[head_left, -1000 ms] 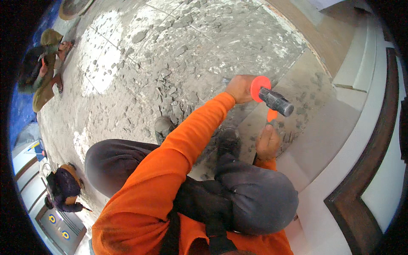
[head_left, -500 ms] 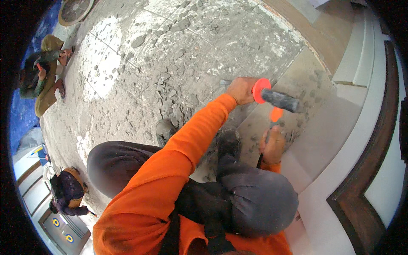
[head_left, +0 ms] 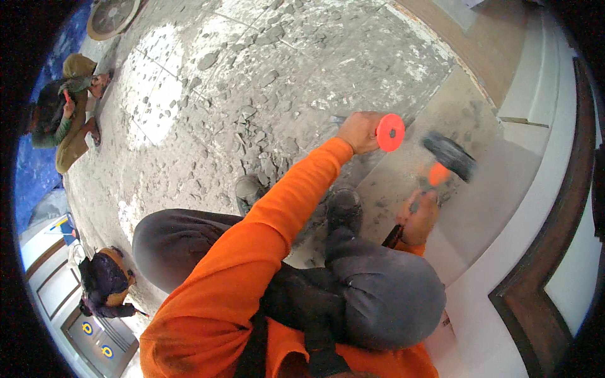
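My left hand (head_left: pixel 359 132) is wrapped round a chisel (head_left: pixel 392 133) with a round red hand guard; the guard faces me and the struck end shows at its middle. A bit of the grey shaft pokes out on the far side of the fist, toward the rubble. In my right hand (head_left: pixel 420 219) is a hammer (head_left: pixel 449 155) with a dark head and an orange band below it, smeared by motion. Its head hangs to the right of the guard, apart from it. The chisel's tip against the floor is hard to make out.
Grey rubble (head_left: pixel 252 135) and dust cover the tiled floor. A plain slab (head_left: pixel 463 104) borders the white step (head_left: pixel 498 183) on my right. My boot (head_left: pixel 343 210) stands close below the chisel. Two other people, one crouching (head_left: pixel 79 113) and one bent over (head_left: pixel 106 283), are at the left.
The hammer has swung away to the right from the chisel's guard, and my right hand has shifted right with it. My left hand has stayed nearly in place.
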Motion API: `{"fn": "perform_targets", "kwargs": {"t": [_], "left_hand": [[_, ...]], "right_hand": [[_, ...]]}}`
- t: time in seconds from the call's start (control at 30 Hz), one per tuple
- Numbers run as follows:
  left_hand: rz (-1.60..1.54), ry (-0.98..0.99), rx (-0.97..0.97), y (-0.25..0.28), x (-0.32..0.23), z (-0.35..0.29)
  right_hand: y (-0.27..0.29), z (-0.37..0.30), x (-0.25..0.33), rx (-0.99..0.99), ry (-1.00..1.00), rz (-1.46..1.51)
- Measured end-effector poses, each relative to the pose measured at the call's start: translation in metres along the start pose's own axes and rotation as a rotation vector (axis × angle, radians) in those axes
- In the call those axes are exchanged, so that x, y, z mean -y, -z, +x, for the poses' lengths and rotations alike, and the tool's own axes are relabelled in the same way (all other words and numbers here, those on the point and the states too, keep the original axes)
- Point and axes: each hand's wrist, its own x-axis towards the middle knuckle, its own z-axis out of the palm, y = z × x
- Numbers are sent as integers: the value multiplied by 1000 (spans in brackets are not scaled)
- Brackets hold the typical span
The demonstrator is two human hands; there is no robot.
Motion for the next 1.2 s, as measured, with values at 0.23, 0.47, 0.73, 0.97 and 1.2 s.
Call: {"fn": "perform_targets", "kwargs": {"t": [0.23,0.47,0.73,0.97,1.2], "left_hand": [[-96,-72,-83,-12,0,5],[-6,-6,13,-8,5,0],[172,204,160,11,22,-8],[106,-107,121,17,28,-31],[25,-100,126,-5,-13,-22]], "right_hand": [[19,23,-59,-105,344,-693],[-1,-1,1,-115,51,183],[-10,14,-32,69,3,-426],[-6,-3,28,-65,39,17],[-12,0,34,-118,51,-23]]}}
